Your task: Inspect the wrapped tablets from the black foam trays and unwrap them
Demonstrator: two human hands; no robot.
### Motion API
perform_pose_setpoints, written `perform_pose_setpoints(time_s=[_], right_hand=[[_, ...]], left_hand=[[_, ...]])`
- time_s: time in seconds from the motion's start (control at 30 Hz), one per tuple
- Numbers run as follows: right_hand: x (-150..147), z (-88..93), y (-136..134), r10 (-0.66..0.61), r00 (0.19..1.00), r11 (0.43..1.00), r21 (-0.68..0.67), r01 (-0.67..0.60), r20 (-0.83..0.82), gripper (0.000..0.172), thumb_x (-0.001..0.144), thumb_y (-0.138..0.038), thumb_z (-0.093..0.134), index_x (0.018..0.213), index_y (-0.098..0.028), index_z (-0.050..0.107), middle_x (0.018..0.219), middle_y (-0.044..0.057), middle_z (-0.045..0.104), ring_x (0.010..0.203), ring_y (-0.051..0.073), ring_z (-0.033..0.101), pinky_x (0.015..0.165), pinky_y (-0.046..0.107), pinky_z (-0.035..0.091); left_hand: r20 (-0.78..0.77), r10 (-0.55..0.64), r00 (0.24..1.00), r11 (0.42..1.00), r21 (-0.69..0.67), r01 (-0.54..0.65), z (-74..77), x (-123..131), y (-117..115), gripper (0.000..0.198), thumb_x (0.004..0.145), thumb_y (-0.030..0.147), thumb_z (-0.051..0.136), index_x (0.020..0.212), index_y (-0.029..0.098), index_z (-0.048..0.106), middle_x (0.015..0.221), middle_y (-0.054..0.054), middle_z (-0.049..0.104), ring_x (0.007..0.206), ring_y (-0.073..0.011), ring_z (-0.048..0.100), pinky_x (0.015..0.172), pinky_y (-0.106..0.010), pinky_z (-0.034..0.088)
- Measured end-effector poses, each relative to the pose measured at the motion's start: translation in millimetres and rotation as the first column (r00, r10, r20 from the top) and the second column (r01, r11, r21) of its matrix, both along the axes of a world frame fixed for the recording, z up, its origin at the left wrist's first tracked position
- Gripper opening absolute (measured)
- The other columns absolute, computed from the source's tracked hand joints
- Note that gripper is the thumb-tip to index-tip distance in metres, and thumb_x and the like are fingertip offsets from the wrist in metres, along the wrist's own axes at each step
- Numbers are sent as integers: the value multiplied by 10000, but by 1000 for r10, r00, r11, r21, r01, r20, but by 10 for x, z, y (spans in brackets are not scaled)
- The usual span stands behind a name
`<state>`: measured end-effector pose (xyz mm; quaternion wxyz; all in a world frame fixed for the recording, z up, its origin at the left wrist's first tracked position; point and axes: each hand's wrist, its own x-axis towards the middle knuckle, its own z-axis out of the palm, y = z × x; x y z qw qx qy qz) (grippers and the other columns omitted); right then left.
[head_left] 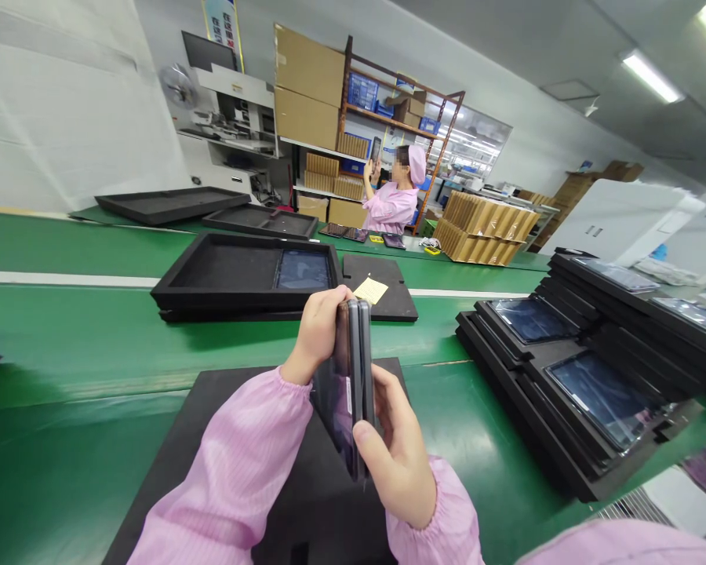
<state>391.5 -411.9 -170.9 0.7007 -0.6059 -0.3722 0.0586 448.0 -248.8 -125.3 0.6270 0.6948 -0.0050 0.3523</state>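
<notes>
Two tablets, pressed face to face or back to back, stand on edge between my hands above a black foam board. My left hand grips their far upper end, its fingertips over the top edge. Around the near right side, my right hand is closed, thumb on the edge and fingers behind. A glossy dark screen faces left, with a small white label near its edge. Just beyond my hands is a black foam tray with one tablet lying in its right part.
Stacked black foam trays holding several tablets stand at the right on the green bench. A yellow note lies on a black foam sheet. Across the bench, a person in pink holds up a tablet. Cardboard dividers stand beyond.
</notes>
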Motion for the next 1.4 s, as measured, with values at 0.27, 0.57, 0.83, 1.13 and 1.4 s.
perform_pose_setpoints(time_s=[0.27,0.57,0.83,1.13,1.4], right_hand=[[-22,41,10,-18,1000,1000,1,18,21,535,854,-150,597,1368,-271,513,1394,65,614,1265,261,596,1070,413,504],[-16,9,4,-16,999,1000,5,16,41,601,826,-94,591,1378,-316,506,1405,15,602,1285,207,574,1076,332,488],[-31,23,3,-8,999,1000,6,7,45,584,854,-105,586,1383,-339,506,1411,3,599,1277,189,577,1067,302,485],[-20,3,-18,30,999,999,10,-30,26,464,960,-267,592,1408,-338,495,1421,21,593,1286,209,572,1080,324,473],[-26,5,-26,45,999,998,36,-44,-21,400,1014,-419,541,1411,-372,516,1435,10,588,1301,225,563,1112,366,462]], left_hand=[[-6,-39,999,999,15,39,19,-9,-7,400,787,420,406,446,227,485,409,12,432,430,-133,366,520,-295,388],[-22,-44,999,999,9,44,3,-1,-1,410,782,456,420,459,219,504,410,8,439,473,-149,430,550,-299,414],[-18,-67,998,997,-26,67,28,-8,-16,387,744,457,425,448,222,507,401,16,427,451,-138,408,547,-301,415],[-22,-69,997,996,-56,68,13,-7,-3,380,727,467,434,448,220,511,400,20,431,444,-128,396,539,-295,409],[-16,-58,998,998,-20,58,25,-2,-9,381,738,456,418,452,220,506,408,16,447,446,-129,397,531,-296,403]])
